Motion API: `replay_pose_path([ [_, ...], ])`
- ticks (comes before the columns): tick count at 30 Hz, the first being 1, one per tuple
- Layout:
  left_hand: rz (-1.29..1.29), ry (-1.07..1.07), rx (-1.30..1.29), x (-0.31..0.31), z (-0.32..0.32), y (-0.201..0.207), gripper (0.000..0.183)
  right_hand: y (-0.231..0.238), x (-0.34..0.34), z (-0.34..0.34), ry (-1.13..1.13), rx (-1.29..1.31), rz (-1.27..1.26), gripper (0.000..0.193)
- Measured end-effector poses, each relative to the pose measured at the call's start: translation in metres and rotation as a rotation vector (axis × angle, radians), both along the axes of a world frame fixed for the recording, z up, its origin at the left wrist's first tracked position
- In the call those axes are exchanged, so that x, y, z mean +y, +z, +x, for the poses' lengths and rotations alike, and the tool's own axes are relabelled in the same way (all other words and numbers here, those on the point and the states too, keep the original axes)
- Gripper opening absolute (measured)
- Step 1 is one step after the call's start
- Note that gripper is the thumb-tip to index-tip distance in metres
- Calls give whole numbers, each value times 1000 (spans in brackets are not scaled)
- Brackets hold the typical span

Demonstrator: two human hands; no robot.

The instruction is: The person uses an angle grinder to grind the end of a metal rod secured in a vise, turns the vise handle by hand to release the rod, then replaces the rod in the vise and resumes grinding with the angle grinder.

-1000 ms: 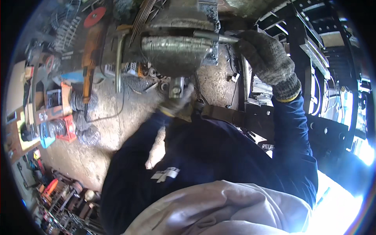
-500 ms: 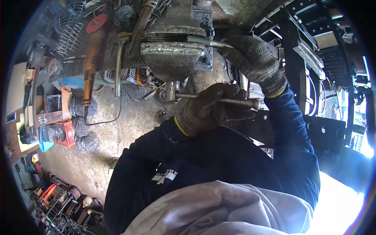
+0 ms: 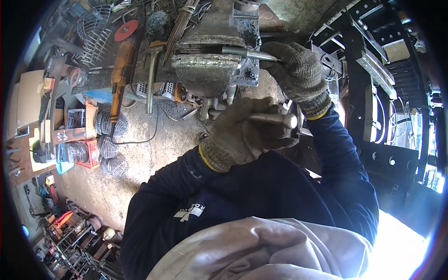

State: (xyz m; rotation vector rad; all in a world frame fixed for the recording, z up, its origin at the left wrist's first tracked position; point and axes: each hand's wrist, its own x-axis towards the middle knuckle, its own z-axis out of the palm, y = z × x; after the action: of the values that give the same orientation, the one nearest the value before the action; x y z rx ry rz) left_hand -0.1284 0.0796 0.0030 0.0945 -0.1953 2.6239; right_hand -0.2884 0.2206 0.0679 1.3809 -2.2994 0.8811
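Note:
A worn steel bench vise (image 3: pixel 205 68) stands at the top middle. Its jaws grip one end of a round metal rod (image 3: pixel 234 50) that sticks out to the right and tapers. My right hand (image 3: pixel 298 70), in a grey knit glove, is closed around the rod's free end, with the fingertips partly hidden. Below the vise, my gloved left hand (image 3: pixel 235 135) has the vise handle (image 3: pixel 275 120) across its palm, fingers curled loosely about it. The handle's rounded end pokes out beyond the fingers toward me, and its other end meets the vise screw (image 3: pixel 205 109).
A hammer (image 3: pixel 150 79) and an orange angle grinder (image 3: pixel 120 70) with a red disc (image 3: pixel 126 30) lie left of the vise. Thin rods (image 3: pixel 179 25) are bundled behind. Wire coils (image 3: pixel 109 147) and a red crate (image 3: pixel 88 154) sit lower left. Dark steel frames (image 3: pixel 359 88) stand at right.
The vise handle has swung so that its free end points more toward me, and my left hand has turned with it. My right hand stays on the rod. The whole view has shifted slightly.

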Motion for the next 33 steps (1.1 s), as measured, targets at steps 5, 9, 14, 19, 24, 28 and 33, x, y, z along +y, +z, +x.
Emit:
replay_pose_path([
  [5, -416, -19, -101, 20, -2, 4, 44, -1, 2, -2, -21, -156, 65, 36],
  [9, -544, -11, -30, 29, -2, -41, 45, -1, 3, -8, -3, -59, 87, 38],
  [14, -728, -45, 97, 19, -7, -68, 43, -12, 0, -4, -22, -79, -49, 37],
  [19, -602, -81, -103, 20, -3, -75, 39, -12, 0, -7, -24, -50, -2, 36],
  [24, -1102, 199, 322, 14, 5, -148, 35, -11, -1, -8, -9, 7, 4, 36],
  [28, -1457, 143, 315, -5, -4, -162, 24, -13, 0, -9, 8, 2, -30, 35],
  [33, -1844, 508, 611, -18, -3, -139, 20, -11, 1, -8, -11, 46, -15, 39],
])
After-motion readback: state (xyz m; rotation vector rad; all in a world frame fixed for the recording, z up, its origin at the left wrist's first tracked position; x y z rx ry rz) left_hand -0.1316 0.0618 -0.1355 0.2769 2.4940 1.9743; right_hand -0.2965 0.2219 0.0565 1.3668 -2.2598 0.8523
